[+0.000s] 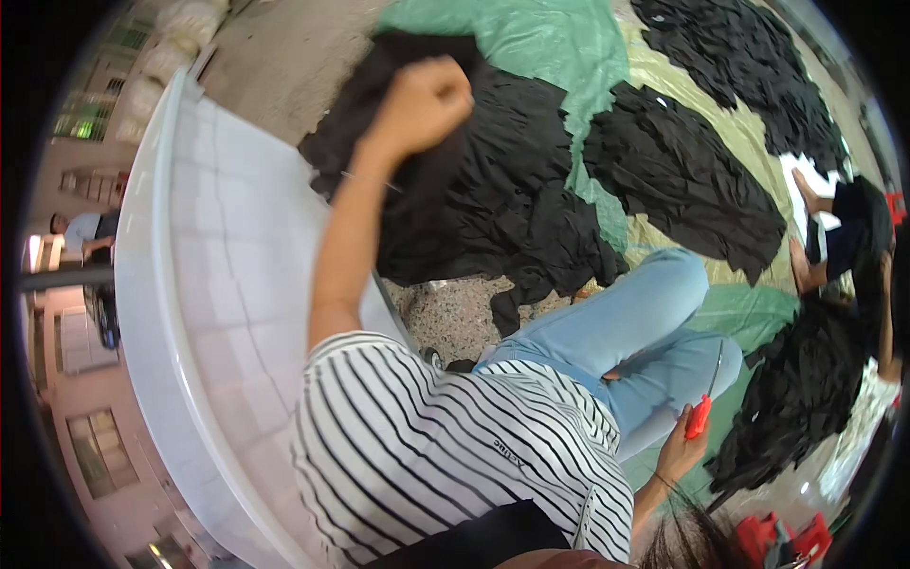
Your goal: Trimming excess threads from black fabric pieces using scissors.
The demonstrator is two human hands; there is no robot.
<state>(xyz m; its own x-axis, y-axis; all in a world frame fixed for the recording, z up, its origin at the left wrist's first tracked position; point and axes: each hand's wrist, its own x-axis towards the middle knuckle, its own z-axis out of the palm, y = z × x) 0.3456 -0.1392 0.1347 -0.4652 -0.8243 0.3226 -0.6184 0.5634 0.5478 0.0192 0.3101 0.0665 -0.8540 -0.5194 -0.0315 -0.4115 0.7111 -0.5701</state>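
Fist (pixel 424 102) bunching limp black cloth (pixel 493 199) — right hand (pixel 679 453) gripping red-handled snips (pixel 701 410).

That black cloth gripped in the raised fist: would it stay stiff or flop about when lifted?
The black cloth probably flops: it hangs in soft folds below the left hand. It seems light, held up one-handed. Likely not slippery, since a plain fist holds it bunched.

Packages, labels, signs, screens: few seen.
Pale stuffed sacks (pixel 185 33) were stacked at the tiled wall's far end; a small white tag (pixel 661 101) lay on a black garment.
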